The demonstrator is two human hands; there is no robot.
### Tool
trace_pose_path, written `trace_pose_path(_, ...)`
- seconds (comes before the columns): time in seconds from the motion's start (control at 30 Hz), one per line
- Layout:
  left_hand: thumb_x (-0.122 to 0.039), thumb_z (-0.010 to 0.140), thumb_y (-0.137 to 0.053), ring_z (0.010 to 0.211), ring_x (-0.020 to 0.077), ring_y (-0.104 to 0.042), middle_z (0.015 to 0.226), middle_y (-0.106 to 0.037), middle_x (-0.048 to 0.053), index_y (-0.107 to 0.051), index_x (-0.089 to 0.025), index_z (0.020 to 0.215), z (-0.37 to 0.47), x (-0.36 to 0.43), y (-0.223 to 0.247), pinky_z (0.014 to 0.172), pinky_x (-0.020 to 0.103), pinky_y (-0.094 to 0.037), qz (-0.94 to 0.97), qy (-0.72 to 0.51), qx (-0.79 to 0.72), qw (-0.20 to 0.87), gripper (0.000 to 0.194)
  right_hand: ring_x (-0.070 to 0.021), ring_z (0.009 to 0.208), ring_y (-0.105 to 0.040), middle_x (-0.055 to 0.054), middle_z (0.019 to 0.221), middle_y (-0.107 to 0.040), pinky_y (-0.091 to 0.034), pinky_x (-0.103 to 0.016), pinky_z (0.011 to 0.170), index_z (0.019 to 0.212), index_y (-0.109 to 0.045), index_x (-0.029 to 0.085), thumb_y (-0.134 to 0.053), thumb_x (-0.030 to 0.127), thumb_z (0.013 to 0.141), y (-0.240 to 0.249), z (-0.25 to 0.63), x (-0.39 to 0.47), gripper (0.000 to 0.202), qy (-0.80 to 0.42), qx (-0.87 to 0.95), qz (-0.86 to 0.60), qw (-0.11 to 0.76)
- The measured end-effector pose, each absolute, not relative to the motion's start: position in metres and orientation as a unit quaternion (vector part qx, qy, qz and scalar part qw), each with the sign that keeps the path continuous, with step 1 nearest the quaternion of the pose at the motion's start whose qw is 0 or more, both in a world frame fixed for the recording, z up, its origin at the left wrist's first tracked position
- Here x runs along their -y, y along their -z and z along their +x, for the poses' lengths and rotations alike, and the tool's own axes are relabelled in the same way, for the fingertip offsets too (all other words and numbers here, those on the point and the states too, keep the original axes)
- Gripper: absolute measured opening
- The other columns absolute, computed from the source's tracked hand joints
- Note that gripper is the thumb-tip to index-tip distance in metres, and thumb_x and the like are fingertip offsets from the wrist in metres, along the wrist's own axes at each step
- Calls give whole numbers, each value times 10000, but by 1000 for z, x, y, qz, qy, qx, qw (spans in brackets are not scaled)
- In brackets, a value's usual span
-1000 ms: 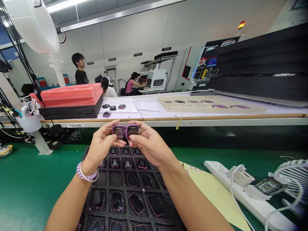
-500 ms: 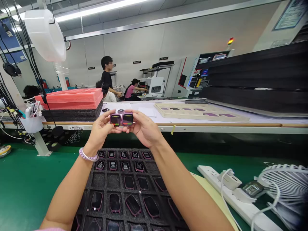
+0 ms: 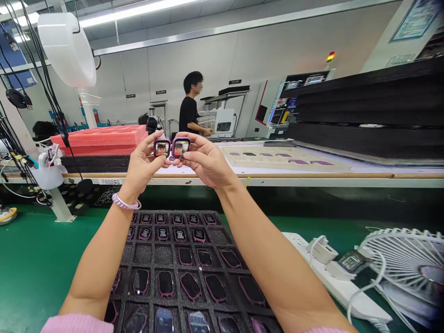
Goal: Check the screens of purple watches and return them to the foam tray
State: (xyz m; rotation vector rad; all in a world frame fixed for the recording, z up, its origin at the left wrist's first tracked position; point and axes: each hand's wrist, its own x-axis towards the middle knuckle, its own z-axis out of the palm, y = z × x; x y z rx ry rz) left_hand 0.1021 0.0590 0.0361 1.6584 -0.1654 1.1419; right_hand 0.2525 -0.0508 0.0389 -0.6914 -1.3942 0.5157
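My left hand [image 3: 145, 159] pinches a purple-cased smartwatch body [image 3: 162, 148] between thumb and fingers. A second one, the right smartwatch [image 3: 181, 147], is gripped by my right hand [image 3: 203, 159]. Both are held up side by side at shelf height, a small gap between them, screens lit with a picture and facing me. Below my forearms lies a black foam tray [image 3: 163, 254] with rows of square pockets. Many pockets hold purple-rimmed watches; those in the far two rows show lit text, while the nearer ones are dark. A few pockets are bare.
Behind my hands runs a shelf edge [image 3: 294, 179] bearing pink foam trays [image 3: 100, 138], a cream tray [image 3: 277, 159] and stacked black trays [image 3: 364, 115]. At right are a power strip [image 3: 360, 296] and a white fan [image 3: 409, 259]. A person [image 3: 189, 104] walks beyond.
Both hands have risen slightly with the watches, which have moved apart a little. Their screens now show a picture. The walking person has moved rightward in the background.
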Motion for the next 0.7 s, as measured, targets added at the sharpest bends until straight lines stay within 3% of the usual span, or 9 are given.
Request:
trace_pose_path(0.43, -312, 732, -866, 690, 124, -657, 966, -664, 23, -587, -254, 1299, 100, -61, -34, 679, 243, -601, 700, -502, 69, 503, 634, -157, 769, -701, -31, 1051, -691, -611, -290, 728, 1218, -589, 209, -848, 276, 764, -38, 248, 49, 527, -227, 641, -294, 672)
trace_pose_path(0.7, -251, 737, -803, 694, 137, -686, 1032, -678, 41, -582, -243, 1309, 97, -55, -34, 704, 258, -613, 695, -496, 49, 518, 613, -188, 773, -683, -12, 962, -665, -617, -373, 797, 1212, -605, 220, -748, 221, 705, -36, 245, 53, 527, -224, 621, -328, 676)
